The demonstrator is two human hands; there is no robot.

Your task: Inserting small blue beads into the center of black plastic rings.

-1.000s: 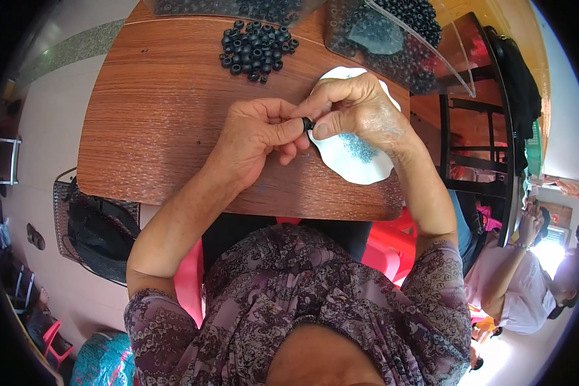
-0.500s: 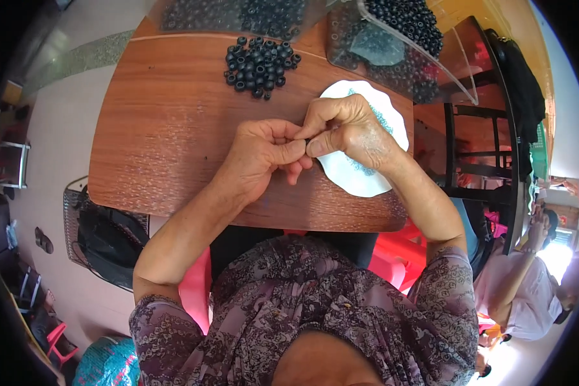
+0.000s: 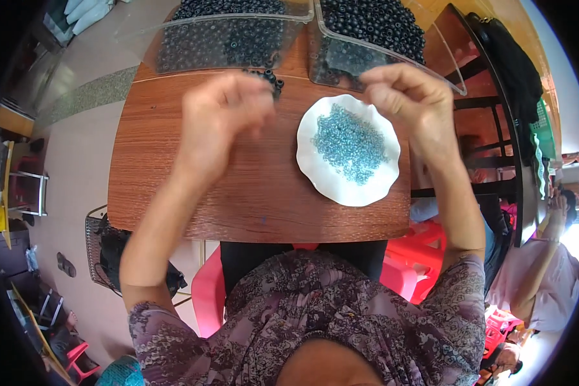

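My left hand is over the table, smeared by motion, beside a small pile of black, round, hollow pieces. It covers most of that pile, and its fingertips are too blurred to show what they hold. Raised at the far right is my right hand, thumb and forefinger pinched together. Whatever is between those fingertips, if anything, is too small to make out. Just left of it lies a white, wavy-edged plate, bearing a heap of tiny, clear blue-green pieces.
Two clear plastic boxes full of black pieces stand at the far edge, the left box and the right box. Bare brown wood shows on the table. A black rack stands at the right; a person is beyond it.
My hands, together over the table before, have moved apart: the left up and leftward, the right up and rightward. The plate's heap is now uncovered. The whole view has shifted a little.
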